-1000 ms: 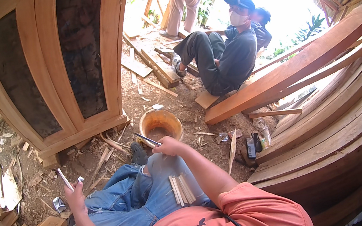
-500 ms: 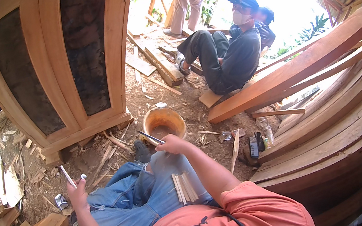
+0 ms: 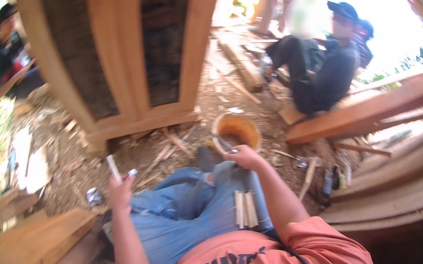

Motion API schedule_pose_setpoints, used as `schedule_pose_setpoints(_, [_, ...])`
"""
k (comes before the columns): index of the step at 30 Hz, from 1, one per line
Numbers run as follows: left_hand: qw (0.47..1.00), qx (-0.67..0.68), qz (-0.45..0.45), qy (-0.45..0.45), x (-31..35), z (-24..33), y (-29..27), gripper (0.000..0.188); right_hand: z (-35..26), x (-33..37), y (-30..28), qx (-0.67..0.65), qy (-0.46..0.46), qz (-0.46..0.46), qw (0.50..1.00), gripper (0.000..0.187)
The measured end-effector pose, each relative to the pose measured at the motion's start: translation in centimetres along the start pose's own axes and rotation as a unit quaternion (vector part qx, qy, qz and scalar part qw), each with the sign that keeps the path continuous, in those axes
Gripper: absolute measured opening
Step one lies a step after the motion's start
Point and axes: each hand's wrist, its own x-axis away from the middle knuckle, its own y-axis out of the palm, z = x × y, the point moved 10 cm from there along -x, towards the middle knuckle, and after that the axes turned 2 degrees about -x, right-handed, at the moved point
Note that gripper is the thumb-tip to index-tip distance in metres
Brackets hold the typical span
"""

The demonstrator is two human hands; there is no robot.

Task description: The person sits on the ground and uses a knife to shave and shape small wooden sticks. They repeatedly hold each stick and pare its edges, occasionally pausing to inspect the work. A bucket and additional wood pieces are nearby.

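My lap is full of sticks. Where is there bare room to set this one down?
Bare dirt lies between the cabinet base and the knees, left of the bucket. The plank by the left hand is bare too. Crowded: scraps right of the right hand.

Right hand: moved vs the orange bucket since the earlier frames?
No. The right hand holds a thin tool at the near rim of the orange bucket, as before; only the camera view shifted.
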Motion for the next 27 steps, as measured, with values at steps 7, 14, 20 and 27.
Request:
schedule_pose_setpoints(7, [0.996,-0.076,0.052,0.015,0.8,2.0,-0.1,0.039,1.5,-2.2,1.4,-0.156,0.031,-0.031,0.987,0.014])
schedule_pose_setpoints(14, [0.987,-0.142,0.073,-0.004,0.4,2.5,-0.3,0.039,-11.6,-1.6,16.0,-0.251,-0.063,-0.206,0.944,0.021])
schedule_pose_setpoints(20, [0.984,-0.167,-0.002,0.064,0.3,2.0,-1.0,0.056,-36.3,16.2,22.5,-0.309,-0.270,-0.378,0.829,0.029])
schedule_pose_setpoints(27, [0.996,-0.085,0.021,-0.024,-0.4,0.4,-0.5,0.058,-40.1,22.5,21.9,-0.337,-0.339,-0.389,0.788,0.030])
